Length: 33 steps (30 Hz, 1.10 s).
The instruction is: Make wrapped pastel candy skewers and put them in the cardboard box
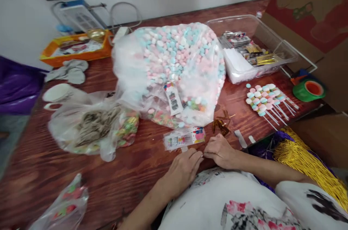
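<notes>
Curled left hand (186, 167) beside right hand (220, 151)

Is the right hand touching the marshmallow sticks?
Apart. The head view shows a strip of bare table between the right hand and the marshmallow sticks.

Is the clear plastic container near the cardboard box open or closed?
Open: the container shows no lid and packets lie exposed inside.
</notes>
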Motion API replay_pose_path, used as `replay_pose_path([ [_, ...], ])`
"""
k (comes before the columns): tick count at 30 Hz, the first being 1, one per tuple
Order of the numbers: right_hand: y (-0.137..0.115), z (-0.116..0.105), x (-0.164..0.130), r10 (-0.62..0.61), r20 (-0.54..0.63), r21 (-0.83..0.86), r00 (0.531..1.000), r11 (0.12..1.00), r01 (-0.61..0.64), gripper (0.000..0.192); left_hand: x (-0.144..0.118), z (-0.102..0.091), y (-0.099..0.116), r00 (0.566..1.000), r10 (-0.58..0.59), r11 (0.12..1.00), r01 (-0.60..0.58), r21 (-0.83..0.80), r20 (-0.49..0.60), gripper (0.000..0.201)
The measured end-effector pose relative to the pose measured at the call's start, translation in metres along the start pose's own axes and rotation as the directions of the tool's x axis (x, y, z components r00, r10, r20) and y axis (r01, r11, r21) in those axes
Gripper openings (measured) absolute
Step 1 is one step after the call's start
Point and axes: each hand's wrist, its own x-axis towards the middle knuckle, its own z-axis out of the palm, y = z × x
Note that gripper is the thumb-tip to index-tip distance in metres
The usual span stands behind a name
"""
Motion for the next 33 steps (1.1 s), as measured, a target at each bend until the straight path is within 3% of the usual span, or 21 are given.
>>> replay_pose_path([
  [2, -0.002, 0.002, 0.001, 0.036, 0.026, 0.015, 0.999, 0.999, -0.037, 0.022, -0.002, 0.006, -0.005, 0.994, 0.074, 0.995, -0.068, 0.073, -0.082, 0.026],
  [4, -0.005, -0.001, 0.002, 0.033, -0.029, -0.06, 0.999, 0.998, -0.035, 0.019, -0.001, 0.007, -0.01, 0.989, 0.082, 0.997, -0.082, 0.003, -0.127, 0.022],
  [6, -0.009, -0.009, -0.002, -0.017, -0.123, -0.159, 0.992, 0.987, -0.002, 0.011, 0.003, 0.005, -0.009, 0.989, 0.022, 0.988, -0.043, -0.147, -0.145, 0.018],
  [9, -0.007, -0.03, -0.017, -0.044, -0.258, -0.251, 0.965, 0.968, -0.023, 0.031, 0.004, -0.003, -0.001, 0.966, -0.18, 0.908, 0.09, -0.408, -0.186, 0.015],
  [11, 0.006, -0.047, -0.03, 0.04, -0.371, -0.277, 0.928, 0.949, -0.151, 0.032, 0.002, -0.007, 0.003, 0.903, -0.382, 0.777, 0.201, -0.596, -0.194, 0.015],
  [13, 0.027, -0.062, -0.042, 0.147, -0.485, -0.278, 0.862, 0.909, -0.311, 0.021, -0.002, -0.009, 0.002, 0.815, -0.565, 0.58, 0.279, -0.765, -0.131, 0.019],
  [15, 0.052, -0.074, -0.049, 0.224, -0.525, -0.274, 0.821, 0.869, -0.412, 0.015, -0.007, -0.007, -0.003, 0.749, -0.66, 0.39, 0.288, -0.875, -0.048, 0.023],
  [17, 0.072, -0.083, -0.05, 0.276, -0.502, -0.264, 0.819, 0.853, -0.45, 0.018, -0.01, -0.004, -0.008, 0.721, -0.693, 0.264, 0.237, -0.935, -0.013, 0.025],
  [19, 0.087, -0.088, -0.045, 0.293, -0.449, -0.275, 0.844, 0.854, -0.442, 0.018, -0.011, -0.001, -0.012, 0.702, -0.712, 0.201, 0.18, -0.963, -0.018, 0.025],
  [24, 0.108, -0.09, -0.019, 0.24, -0.242, -0.366, 0.94, 0.875, -0.317, 0.013, -0.012, 0.008, -0.012, 0.705, -0.708, 0.18, 0.146, -0.973, -0.025, 0.024],
  [28, 0.117, -0.092, -0.009, 0.206, -0.131, -0.39, 0.97, 0.889, -0.241, 0.016, -0.017, 0.015, -0.011, 0.704, -0.71, 0.178, 0.145, -0.973, -0.025, 0.024],
  [31, 0.112, -0.098, -0.01, 0.189, -0.142, -0.296, 0.972, 0.929, -0.223, 0.018, -0.02, 0.018, -0.009, 0.699, -0.714, 0.21, 0.172, -0.962, -0.031, 0.025],
  [33, 0.104, -0.101, -0.013, 0.212, -0.234, -0.168, 0.949, 0.952, -0.254, 0.018, -0.02, 0.017, -0.007, 0.696, -0.718, 0.248, 0.218, -0.944, -0.028, 0.027],
])
